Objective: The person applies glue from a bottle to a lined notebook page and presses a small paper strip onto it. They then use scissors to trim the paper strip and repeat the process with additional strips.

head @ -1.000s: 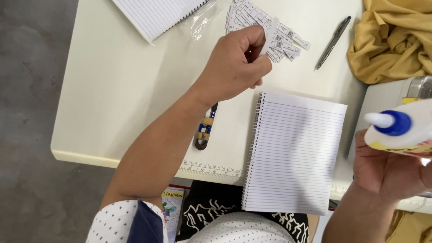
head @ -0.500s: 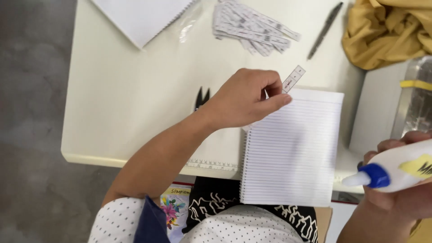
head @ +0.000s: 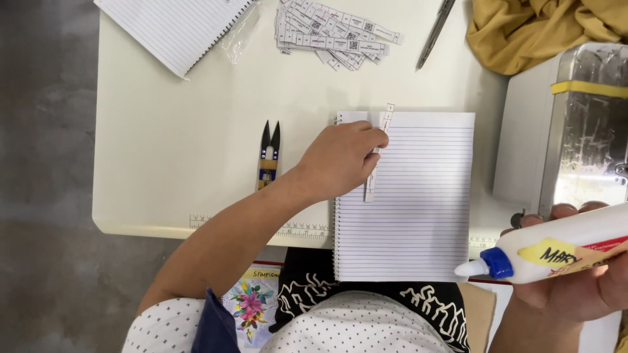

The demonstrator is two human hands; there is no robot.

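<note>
While the person leans over the table, a narrow paper strip (head: 378, 153) lies lengthwise on the open spiral notebook (head: 418, 216), its upper end poking just past the notebook's top edge and its lower end resting on the lined page near the spiral side. The left hand (head: 340, 160) is curled down over the strip, fingertips pinching it about halfway along and pressing it to the page; the fingers are closed tight around it with nothing else in them. Off the notebook's lower right corner, the right hand (head: 575, 287) is wrapped fully around a white glue bottle (head: 562, 245) with a blue nozzle collar and white tip, held on its side with the tip aimed back toward the notebook but clear of the paper. Left of the notebook, a pair of black thread snips (head: 269, 153) lies on the cream table (head: 170, 157), points away from the person. Beyond the notebook's top edge sits a loose heap of more printed paper strips (head: 327, 33), with a grey pen (head: 436, 29) just to its right and a crumpled bit of clear plastic (head: 237, 36) to its left. Farther left from that heap is a second lined notebook (head: 173, 26). Right of the open notebook stands a metal case (head: 575, 124), with mustard-yellow cloth (head: 543, 26) bunched behind it.
</note>
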